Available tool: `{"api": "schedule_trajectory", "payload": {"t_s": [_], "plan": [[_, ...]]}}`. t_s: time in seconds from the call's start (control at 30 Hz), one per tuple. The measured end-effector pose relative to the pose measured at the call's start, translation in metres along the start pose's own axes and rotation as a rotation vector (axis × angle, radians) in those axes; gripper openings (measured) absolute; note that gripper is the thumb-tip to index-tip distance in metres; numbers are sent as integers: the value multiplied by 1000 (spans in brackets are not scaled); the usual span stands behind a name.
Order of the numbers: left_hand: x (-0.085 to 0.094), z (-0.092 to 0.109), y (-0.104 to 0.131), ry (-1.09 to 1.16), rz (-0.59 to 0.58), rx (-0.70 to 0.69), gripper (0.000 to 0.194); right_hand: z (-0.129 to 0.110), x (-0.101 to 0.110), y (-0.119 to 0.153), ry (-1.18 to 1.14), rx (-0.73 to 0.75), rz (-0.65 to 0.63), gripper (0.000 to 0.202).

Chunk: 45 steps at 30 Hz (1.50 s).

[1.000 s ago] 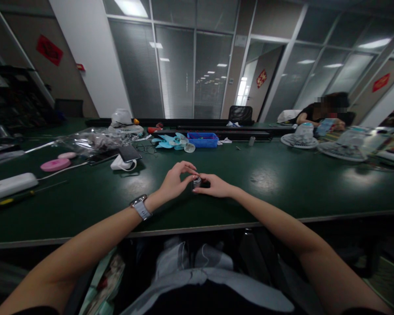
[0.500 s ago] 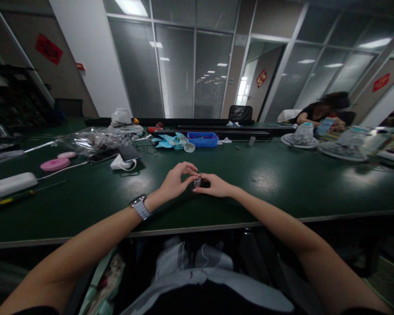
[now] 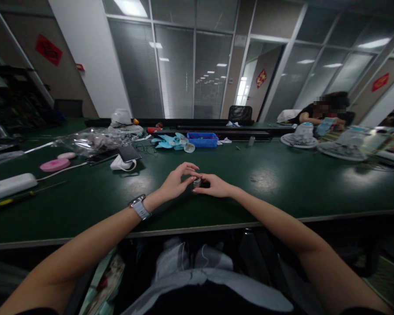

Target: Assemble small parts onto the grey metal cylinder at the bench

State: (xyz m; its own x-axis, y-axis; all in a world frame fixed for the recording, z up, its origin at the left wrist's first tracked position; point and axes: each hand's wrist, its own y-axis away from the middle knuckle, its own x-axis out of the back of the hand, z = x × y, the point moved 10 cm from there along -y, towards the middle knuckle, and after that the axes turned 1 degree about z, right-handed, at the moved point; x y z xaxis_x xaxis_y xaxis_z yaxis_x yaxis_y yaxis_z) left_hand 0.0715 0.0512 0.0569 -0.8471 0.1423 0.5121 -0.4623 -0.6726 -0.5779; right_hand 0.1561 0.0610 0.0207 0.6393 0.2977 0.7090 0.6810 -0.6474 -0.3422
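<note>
A small dark cylinder with a greyish top, like a little jar, stands on the green tabletop between my hands. My right hand is closed around its right side, thumb low in front and fingers behind. From the left, my left hand pinches at its upper rim with thumb and fingertips. The fingers cover part of the cylinder, and its exact kind is too small to make out. A grey-strapped watch is on my left wrist.
Further back are a blue basket, light-blue fan blades and a small grey cylinder. To the left lie a white charger, pink discs, a power strip and a screwdriver. A person sits far right, near fan parts.
My left thumb and fingertips have shifted very slightly at the top of the cylinder. My right hand and the cylinder stay in place.
</note>
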Motion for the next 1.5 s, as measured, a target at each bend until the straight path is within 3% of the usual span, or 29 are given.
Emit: {"api": "schedule_trajectory", "payload": {"t_s": [0.53, 1.13, 1.5], "plan": [[5, 5, 1, -33, 50, 23, 26, -2, -1, 0, -56, 8, -12, 51], [15, 6, 3, -97, 164, 72, 38, -19, 4, 2, 85, 86, 6, 40], [19, 9, 5, -89, 229, 58, 33, -14, 3, 2, 77, 80, 7, 38]]}}
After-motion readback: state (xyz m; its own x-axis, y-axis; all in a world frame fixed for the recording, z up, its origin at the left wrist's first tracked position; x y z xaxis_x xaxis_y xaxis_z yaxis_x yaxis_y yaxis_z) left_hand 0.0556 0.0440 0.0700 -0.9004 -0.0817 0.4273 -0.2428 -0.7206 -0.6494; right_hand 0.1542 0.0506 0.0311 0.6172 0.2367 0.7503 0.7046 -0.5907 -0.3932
